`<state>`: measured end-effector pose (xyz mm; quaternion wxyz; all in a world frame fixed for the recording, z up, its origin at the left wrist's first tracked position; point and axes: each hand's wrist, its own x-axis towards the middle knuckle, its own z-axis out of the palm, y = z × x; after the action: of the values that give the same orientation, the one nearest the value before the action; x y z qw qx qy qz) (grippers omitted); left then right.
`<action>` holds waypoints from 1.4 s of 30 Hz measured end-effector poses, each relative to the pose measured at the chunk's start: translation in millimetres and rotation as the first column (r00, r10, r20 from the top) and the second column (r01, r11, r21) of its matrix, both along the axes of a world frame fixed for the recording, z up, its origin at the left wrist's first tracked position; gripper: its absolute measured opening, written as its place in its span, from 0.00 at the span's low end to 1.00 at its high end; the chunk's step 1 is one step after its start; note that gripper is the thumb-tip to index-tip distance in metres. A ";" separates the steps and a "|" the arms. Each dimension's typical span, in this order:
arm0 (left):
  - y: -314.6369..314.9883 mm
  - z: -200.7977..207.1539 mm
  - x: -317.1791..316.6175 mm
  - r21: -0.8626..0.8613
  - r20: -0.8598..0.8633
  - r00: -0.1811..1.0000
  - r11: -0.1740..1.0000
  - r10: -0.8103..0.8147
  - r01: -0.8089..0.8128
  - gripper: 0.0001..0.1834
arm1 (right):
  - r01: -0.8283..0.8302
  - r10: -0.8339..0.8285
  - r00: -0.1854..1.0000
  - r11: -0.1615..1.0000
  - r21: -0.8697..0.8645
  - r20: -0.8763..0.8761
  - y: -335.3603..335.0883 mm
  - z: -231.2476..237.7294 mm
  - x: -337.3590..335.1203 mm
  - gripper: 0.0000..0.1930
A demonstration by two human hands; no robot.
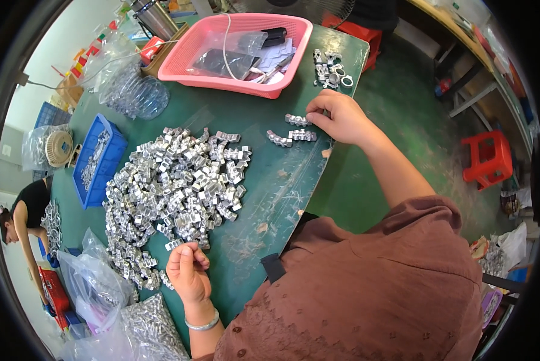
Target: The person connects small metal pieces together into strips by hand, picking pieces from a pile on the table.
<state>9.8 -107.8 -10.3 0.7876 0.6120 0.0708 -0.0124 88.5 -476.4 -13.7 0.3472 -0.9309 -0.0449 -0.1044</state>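
My right hand (340, 117) is over the table's right side, thumb and forefinger pinched at the end of a short, shiny, segmented metal piece (296, 120). Just below it lie two similar pieces, a curved one (278, 139) and a straighter one (303, 136). My left hand (188, 274) is at the near edge of a large heap of silvery metal pieces (179, 180). Its fingers are curled in toward the thumb, and whatever may be between them is hidden. A bracelet (203, 322) circles the left wrist.
A pink basket (222, 88) with papers and bags stands at the back, beside a cluster of metal rings (332, 69). To the left are a blue bin (89, 198) and a clear bag of small parts (152, 328). A person (32, 207) bends at far left; a red stool (486, 159) stands right.
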 end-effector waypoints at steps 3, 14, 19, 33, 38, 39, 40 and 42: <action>-0.8 0.8 -0.9 0.016 -0.003 1.000 1.000 0.017 -0.017 0.08 | -0.117 0.141 0.955 0.988 -0.105 0.260 18.3 9.2 -1.0 0.09; 10.8 1.8 -0.4 0.070 0.027 1.000 0.997 0.008 -0.010 0.08 | 0.007 0.132 0.944 0.907 -0.421 0.301 67.6 15.2 6.3 0.09; 8.7 0.9 -3.1 0.097 0.043 0.999 0.995 -0.012 0.008 0.08 | -0.193 0.358 0.898 0.842 -0.504 0.256 98.5 13.7 28.2 0.13; 16.8 -0.1 -4.1 0.096 0.030 1.000 0.995 0.001 -0.004 0.07 | -0.254 0.428 0.879 0.793 0.554 -0.211 116.2 37.8 49.2 0.08; 12.2 3.5 -8.2 0.080 0.014 1.000 0.997 -0.012 0.011 0.07 | -0.287 0.657 0.728 0.552 0.783 -0.196 144.8 52.8 24.7 0.10; 13.4 6.3 -5.7 0.077 0.021 1.000 0.997 -0.015 0.013 0.07 | -0.300 0.673 0.715 0.542 0.785 -0.192 153.0 54.1 24.7 0.10; 15.2 8.6 -3.2 0.065 0.026 1.000 0.998 -0.014 0.012 0.07 | -0.286 0.707 0.680 0.501 0.817 -0.195 161.6 54.9 25.1 0.10; 17.4 10.2 -3.3 0.052 0.026 1.000 0.999 0.007 -0.009 0.08 | -0.225 0.740 0.635 0.452 0.863 -0.222 178.1 54.1 20.0 0.10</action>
<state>6.5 -90.5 -0.2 0.7723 0.6320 0.0636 0.0004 108.5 -298.4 40.4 0.7192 -0.6115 -0.1684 0.2835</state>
